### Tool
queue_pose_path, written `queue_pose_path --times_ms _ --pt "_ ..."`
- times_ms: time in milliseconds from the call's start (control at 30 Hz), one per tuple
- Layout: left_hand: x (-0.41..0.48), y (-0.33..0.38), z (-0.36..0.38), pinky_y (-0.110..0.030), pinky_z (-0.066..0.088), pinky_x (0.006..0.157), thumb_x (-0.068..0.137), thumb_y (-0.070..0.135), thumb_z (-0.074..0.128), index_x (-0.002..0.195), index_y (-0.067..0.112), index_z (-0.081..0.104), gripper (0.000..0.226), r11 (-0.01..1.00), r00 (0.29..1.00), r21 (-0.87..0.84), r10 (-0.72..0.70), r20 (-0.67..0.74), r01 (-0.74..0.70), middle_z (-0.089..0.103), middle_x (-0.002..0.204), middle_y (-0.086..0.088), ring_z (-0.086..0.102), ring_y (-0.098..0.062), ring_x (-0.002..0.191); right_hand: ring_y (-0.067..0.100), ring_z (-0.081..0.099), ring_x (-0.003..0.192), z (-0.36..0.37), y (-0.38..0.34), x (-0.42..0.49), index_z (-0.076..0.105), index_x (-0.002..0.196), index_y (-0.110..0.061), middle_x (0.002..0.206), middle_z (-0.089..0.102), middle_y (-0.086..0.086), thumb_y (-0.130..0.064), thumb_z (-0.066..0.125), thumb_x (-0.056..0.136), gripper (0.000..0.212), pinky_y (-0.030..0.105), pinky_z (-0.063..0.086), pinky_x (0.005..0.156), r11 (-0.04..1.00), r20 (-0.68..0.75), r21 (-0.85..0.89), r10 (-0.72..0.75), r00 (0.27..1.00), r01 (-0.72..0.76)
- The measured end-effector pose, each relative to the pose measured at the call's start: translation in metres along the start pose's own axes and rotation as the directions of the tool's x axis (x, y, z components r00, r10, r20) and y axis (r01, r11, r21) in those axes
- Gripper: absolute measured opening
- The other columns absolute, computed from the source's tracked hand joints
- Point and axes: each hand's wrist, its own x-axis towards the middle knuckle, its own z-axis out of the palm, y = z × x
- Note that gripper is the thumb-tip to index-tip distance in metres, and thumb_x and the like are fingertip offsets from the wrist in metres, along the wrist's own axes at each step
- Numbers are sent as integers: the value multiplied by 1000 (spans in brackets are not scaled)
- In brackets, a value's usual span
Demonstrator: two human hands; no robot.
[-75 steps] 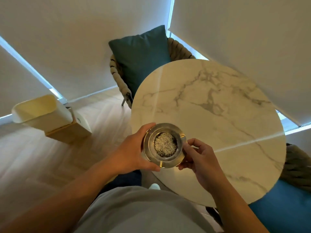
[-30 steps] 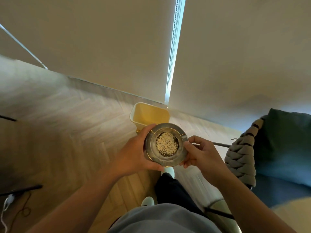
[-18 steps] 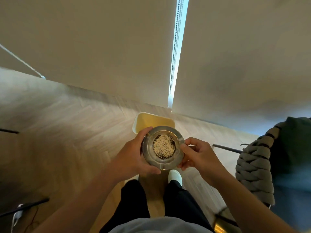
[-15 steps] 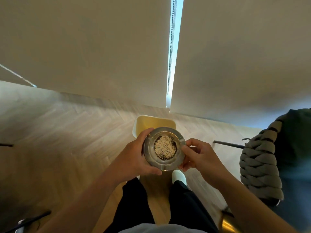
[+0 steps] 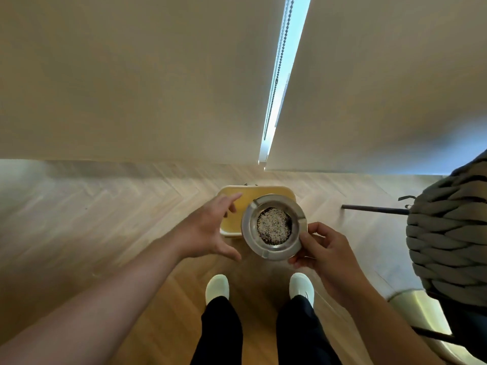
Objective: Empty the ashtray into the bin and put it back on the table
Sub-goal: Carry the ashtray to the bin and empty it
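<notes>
Right hand pinches the lower right rim of the ashtray, thumb on top, fingers curled under. Ashtray is a round, shiny brushed-metal dish with notched rim, held level in the air, full of pale speckled granules with darker bits at the near side. Left hand open, fingers spread, just beside the ashtray's left edge, not touching. Directly below and behind the ashtray: the bin, a rounded-rectangle, cream-yellow, smooth plastic container, open at the top, standing on the floor near the wall. Floor is light herringbone wood. White shoes and black trousers at the bottom edge. Chair of thick grey woven rope at the right edge, thin dark metal leg sticking left. Matte beige roller blinds above, with a bead chain in the bright gap.
</notes>
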Motion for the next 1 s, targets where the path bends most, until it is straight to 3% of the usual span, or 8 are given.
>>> queue_pose_path --times_ms 100,200,333,433,567,767,1000 --pt "32 -33 12 -36 40 108 48 58 90 153 23 21 130 971 999 238 -15 -36 23 36 145 3 38 -18 133 35 67 63 -8 17 40 64 95 2 75 71 23 -10 57 95 14 35 56 56 1000 -12 2 -6 1000 6" --pt "61 -58 31 -37 27 119 48 64 87 155 19 10 140 913 999 406 -21 -34 33 17 159 -3 19 -22 147 32 69 63 -17 35 78 65 97 1 77 73 23 -11 58 95 14 33 56 55 1000 -9 -23 -3 1000 3" --pt "87 -85 58 -40 4 125 44 73 82 155 17 -12 155 871 998 487 -67 -19 68 -13 165 -6 -13 -22 153 30 70 61 -21 60 120 63 97 1 74 72 21 -11 56 97 14 32 57 55 998 13 -57 15 1000 -15" --pt "97 -99 70 -42 -2 125 41 78 79 153 16 -22 163 852 994 512 -111 -24 108 -25 163 -7 -24 -21 150 31 71 62 -17 75 142 63 99 0 74 73 18 -12 55 98 14 34 58 58 994 37 -102 34 999 -30" --pt "105 -106 80 -42 -2 125 39 79 79 152 14 -24 166 850 990 509 -140 -34 138 -26 163 -8 -24 -22 150 27 71 60 -11 88 163 64 100 -2 73 73 13 -12 55 98 13 34 58 58 990 56 -135 55 997 -47" --pt "111 -108 82 -41 4 125 42 74 82 153 10 -18 162 842 988 516 -136 -73 154 -13 165 -12 -12 -26 153 26 72 62 -5 95 184 66 98 -9 74 76 6 -14 57 97 10 33 61 60 976 43 -210 67 997 -56" --pt "111 -106 83 -40 8 125 42 68 86 154 11 -16 162 853 983 489 -169 -73 183 -10 165 -10 -9 -27 153 25 73 59 -6 99 193 65 96 -10 74 75 8 -12 58 97 8 31 60 55 947 20 -321 28 999 -20"
